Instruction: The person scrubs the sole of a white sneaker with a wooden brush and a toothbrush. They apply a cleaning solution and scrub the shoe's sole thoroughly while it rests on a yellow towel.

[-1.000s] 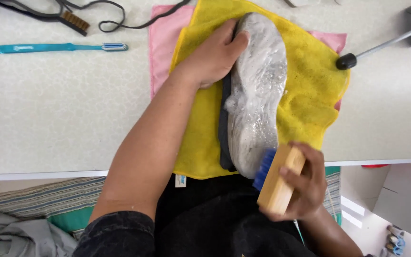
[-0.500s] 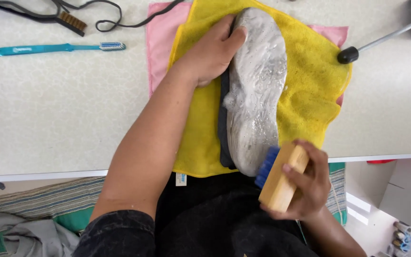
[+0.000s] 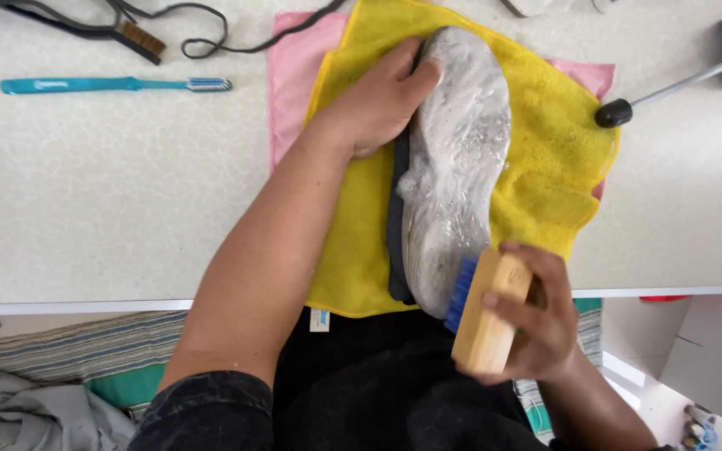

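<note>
Right hand (image 3: 536, 321), gripping a wooden brush (image 3: 488, 313) (blue bristles), has inched closer to the soapy shoe sole (image 3: 453, 167) on the yellow cloth (image 3: 553, 159); left hand (image 3: 382, 104) keeps clasping it, so scrubbing continues.

A pale speckled table (image 3: 110, 217) carries a pink cloth (image 3: 287, 92), a blue toothbrush (image 3: 110, 84), a small brush (image 3: 139, 40) and a black cord (image 3: 211, 25)

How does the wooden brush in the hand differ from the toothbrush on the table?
The wooden brush has a thick, pale block body with blue bristles; the toothbrush is thin, long and turquoise. The wooden brush is gripped in the right hand against the soapy shoe; the toothbrush lies untouched on the table. Both are brushes.
</note>
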